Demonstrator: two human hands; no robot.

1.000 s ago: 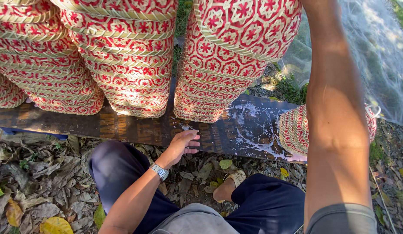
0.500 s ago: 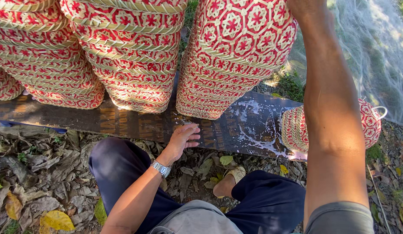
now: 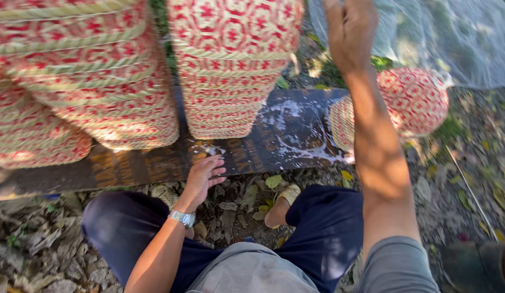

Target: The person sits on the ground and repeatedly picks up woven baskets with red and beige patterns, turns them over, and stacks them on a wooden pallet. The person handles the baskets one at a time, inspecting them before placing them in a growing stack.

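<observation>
My left hand [image 3: 203,176], with a metal watch [image 3: 183,218] on its wrist, rests fingers spread on the near edge of a dark wooden plank [image 3: 127,168] and holds nothing. My right hand [image 3: 350,30] is raised at the top of the view, just right of a tall stack of red and cream woven baskets [image 3: 231,70]. Its fingers are loose and hold nothing; the tips run past the top edge. A single woven basket [image 3: 415,100] lies on its side behind my right forearm.
Two more stacks of woven baskets [image 3: 95,81] lean on the plank at the left. A white wet smear [image 3: 296,127] marks the plank. White netting [image 3: 426,38] hangs at the top right. Dry leaves [image 3: 35,249] cover the ground around my legs and sandalled feet.
My right hand has dropped into view beside the middle stack. The view has moved closer and shifted left. My left hand stays at the plank's edge.
</observation>
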